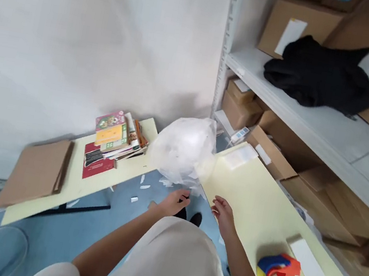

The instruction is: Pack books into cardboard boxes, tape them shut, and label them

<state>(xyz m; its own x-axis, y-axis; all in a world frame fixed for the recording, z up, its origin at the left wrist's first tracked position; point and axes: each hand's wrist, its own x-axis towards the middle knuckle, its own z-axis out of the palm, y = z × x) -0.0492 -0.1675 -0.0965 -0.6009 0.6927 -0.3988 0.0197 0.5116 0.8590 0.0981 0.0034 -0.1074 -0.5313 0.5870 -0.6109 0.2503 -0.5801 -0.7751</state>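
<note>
My left hand (175,202) hangs over the floor in front of my body, its fingers loosely bent and apart, with nothing seen in it. Beside the edge of the right-hand pale yellow table (243,186), my right hand (223,215) has its fingers loosely curled and apart, also without anything visible in it. Just beyond both hands stands a large translucent white plastic bag (184,150), full of pale scraps, between the two tables. Neither hand touches it. A tape dispenser (276,275) with red, blue and yellow parts rests on the right table, near my right forearm.
The left table (72,185) bears books (110,132) and flattened cardboard (36,169). White paper bits (145,187) lie on the blue floor. Metal shelving (318,128) on the right holds cardboard boxes and a black cloth (320,74). A white box (306,257) lies near the tape.
</note>
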